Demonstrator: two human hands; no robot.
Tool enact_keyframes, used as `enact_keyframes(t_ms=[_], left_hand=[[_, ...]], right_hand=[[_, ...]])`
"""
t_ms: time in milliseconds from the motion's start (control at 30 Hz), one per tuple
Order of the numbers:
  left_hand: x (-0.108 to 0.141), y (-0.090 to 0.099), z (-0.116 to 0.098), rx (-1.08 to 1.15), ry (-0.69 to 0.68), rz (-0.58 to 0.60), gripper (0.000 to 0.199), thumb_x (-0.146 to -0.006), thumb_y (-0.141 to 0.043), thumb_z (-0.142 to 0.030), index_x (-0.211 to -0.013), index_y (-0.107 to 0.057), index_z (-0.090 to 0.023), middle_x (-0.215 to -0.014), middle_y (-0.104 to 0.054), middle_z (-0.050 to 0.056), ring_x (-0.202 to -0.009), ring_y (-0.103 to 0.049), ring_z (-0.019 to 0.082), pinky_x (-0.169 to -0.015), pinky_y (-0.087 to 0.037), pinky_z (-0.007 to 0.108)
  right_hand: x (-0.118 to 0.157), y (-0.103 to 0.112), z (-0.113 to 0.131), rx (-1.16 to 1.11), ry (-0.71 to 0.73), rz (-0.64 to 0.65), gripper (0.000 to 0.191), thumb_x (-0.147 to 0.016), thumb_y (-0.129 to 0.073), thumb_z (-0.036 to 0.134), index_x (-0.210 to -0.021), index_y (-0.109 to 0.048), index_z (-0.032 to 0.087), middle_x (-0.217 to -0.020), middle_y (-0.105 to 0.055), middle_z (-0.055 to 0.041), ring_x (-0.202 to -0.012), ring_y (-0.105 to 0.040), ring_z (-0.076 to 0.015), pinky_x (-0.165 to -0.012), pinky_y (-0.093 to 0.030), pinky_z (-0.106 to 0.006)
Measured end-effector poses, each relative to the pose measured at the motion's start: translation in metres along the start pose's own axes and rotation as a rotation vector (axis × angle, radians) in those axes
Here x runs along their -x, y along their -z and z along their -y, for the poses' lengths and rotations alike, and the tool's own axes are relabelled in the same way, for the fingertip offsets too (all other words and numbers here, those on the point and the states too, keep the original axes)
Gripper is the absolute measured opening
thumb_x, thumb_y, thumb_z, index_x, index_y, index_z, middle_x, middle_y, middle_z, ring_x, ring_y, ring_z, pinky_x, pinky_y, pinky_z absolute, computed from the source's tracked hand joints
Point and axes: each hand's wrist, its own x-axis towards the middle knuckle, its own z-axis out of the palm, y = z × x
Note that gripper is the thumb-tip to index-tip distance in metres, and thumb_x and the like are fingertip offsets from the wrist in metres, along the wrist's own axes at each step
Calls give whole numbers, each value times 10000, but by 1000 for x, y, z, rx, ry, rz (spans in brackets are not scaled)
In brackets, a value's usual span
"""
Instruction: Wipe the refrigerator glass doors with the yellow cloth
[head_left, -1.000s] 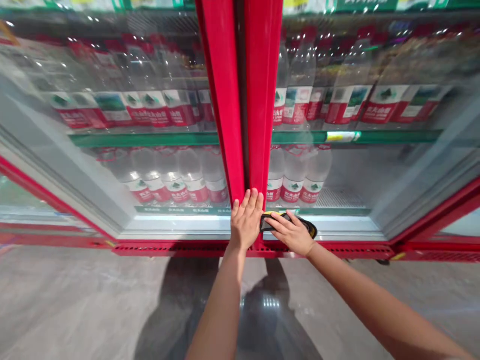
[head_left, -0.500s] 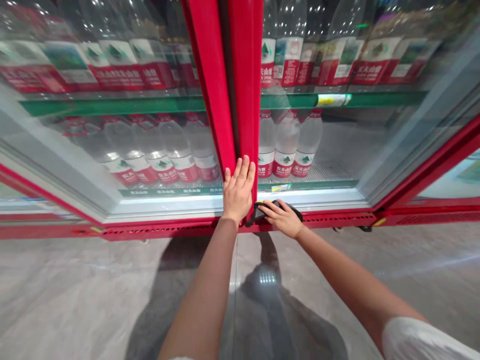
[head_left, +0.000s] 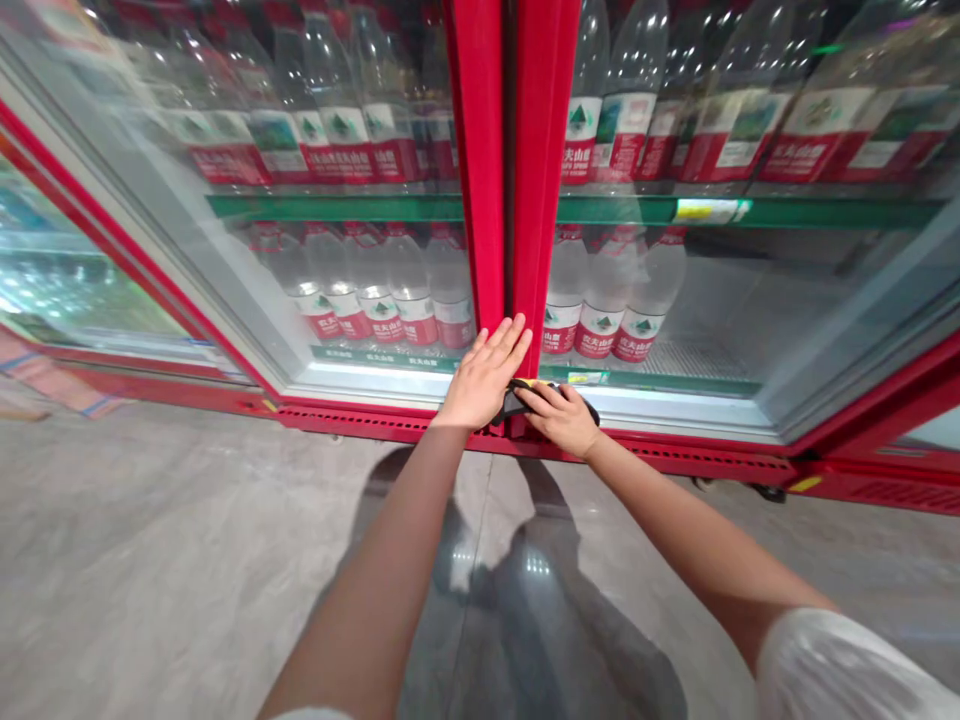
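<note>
My left hand lies flat with its fingers stretched over the lower end of the red door frames, where two glass doors of a drinks fridge meet. Just to its right, my right hand rests on a black strap-like object with a bit of yellow, low by the door bottoms. The fingers of that hand bend over the black object, which is partly hidden under them. Behind the glass, water bottles with red and white labels stand on the lower shelf.
More bottles stand above the green-edged shelf. A red vented base runs along the fridge bottom, above the grey tiled floor. Another glass-fronted cooler is at the left, and a red-framed one at the right.
The view has turned left, showing more of the left cooler. My left hand has tilted to the right and sits closer to my right hand, which stays on the black object.
</note>
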Motion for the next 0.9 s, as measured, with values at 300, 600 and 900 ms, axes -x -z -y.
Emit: enact_keyframes(t_ms=[300,600,900], left_hand=[[1,-20,-4,-18,38,-13,871,-884,-372,31,-1657,-35,-185,-1717,-183,150,-1594,-150,253,-1290,-183,566],[1,-29,-1,-13,36,-53,882,-883,-361,46,-1657,-21,-202,-1720,-183,139,-1595,-148,241,-1295,-162,563],[6,-24,3,1,-20,-124,799,-903,-362,25,-1648,-148,-171,-1690,-257,165,-1588,-172,246,-1277,-245,550]], right_hand=[[5,-12,6,24,19,39,234,-1012,-570,234,-991,-803,242,-1445,-648,2,-1205,-549,-250,-798,-394,-389],[16,-41,37,-26,31,270,237,-1005,-568,235,-1067,-796,224,-1485,-612,-29,-1155,-565,-273,-781,-427,-402],[45,4,5,-69,101,245,177,-982,-641,275,-918,-805,252,-1340,-715,-11,-1212,-573,-254,-807,-432,-383]])
